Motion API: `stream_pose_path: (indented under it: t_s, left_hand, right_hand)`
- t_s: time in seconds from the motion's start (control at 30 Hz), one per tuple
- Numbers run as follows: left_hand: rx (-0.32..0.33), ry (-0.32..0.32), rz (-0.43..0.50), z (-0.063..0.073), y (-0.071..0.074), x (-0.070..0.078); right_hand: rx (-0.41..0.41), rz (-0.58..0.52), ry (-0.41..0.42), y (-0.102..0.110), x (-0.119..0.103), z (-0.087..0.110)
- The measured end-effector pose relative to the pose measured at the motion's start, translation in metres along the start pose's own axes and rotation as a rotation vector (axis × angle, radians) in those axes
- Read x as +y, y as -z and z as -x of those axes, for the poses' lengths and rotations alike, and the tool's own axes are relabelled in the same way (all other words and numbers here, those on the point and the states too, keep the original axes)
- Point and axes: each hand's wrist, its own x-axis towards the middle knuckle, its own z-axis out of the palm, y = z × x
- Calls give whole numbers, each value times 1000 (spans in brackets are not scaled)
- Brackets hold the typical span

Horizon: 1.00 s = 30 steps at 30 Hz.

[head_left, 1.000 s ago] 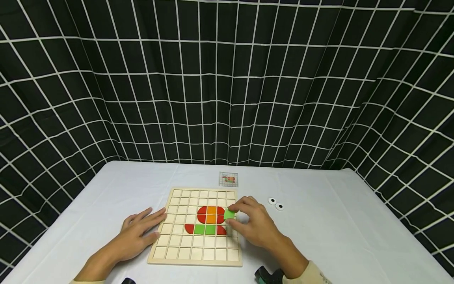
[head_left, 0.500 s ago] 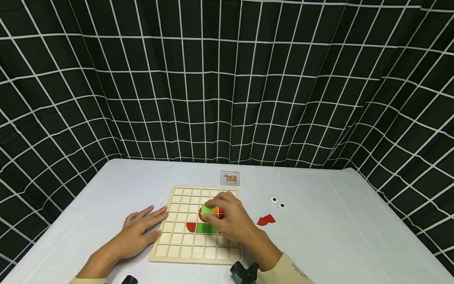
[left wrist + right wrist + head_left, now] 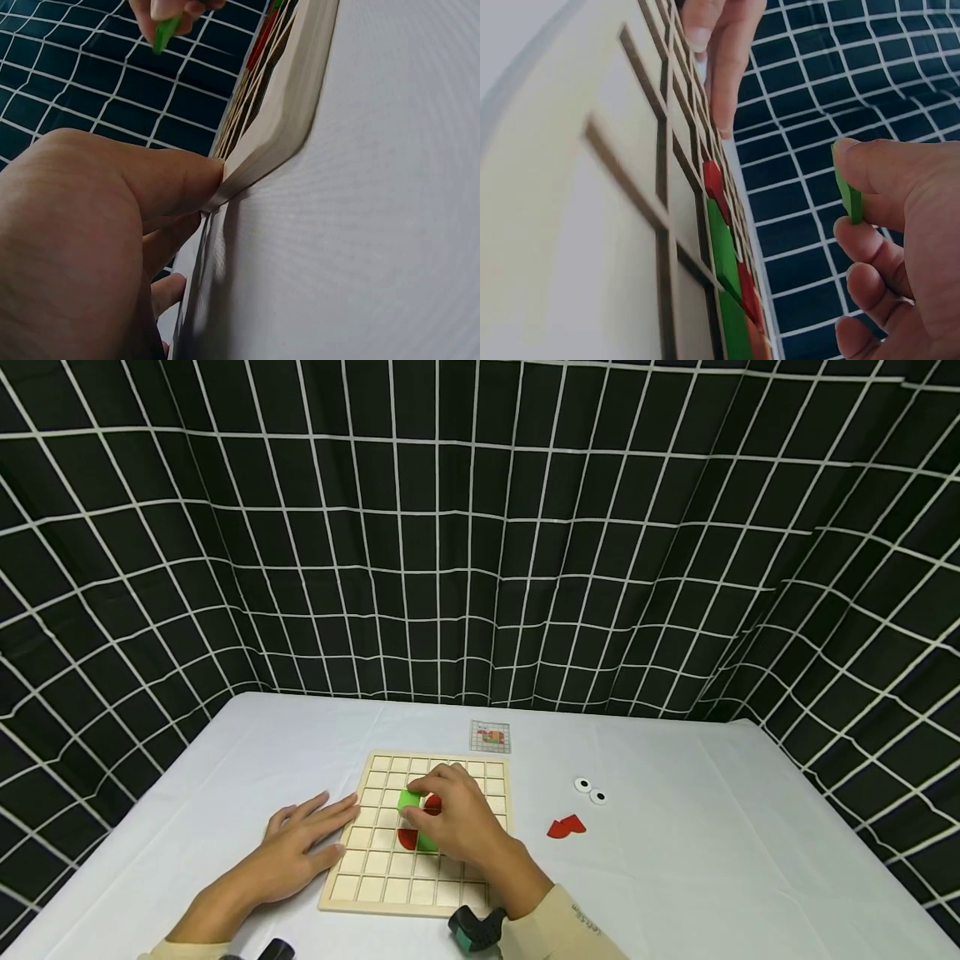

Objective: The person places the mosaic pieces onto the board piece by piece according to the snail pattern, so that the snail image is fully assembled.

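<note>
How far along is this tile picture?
Seemingly done: a red quarter-round tile and placed green tiles sit in the wooden grid board. In hand: a raised green tile, pinched by the right hand above the board. Probably left: the loose red pieces and two eye discs lying on the table.

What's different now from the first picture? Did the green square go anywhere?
Yes! The right hand carried the green square leftward across the board, from its right side to just left of the curved red shape. It's still pinched, not let go. Two loose red pieces, out of sight at first, now show. The left hand, eye pieces and little picture card stayed put.
</note>
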Motion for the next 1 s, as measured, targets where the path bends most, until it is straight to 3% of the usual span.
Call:
stream_pose_path:
  t_s: [0.4,0.73,1.0]
  left_hand:
    - [-1,2,0,-2,0,2]
    - [-12,15,10,-2,2,0]
    - [-3,18,17,-1,2,-1]
  right_hand:
    - [-49,68,-70,-11,9,-1]
    - [-72,178,-43,-23,14,0]
    - [-75,194,-51,-24,14,-1]
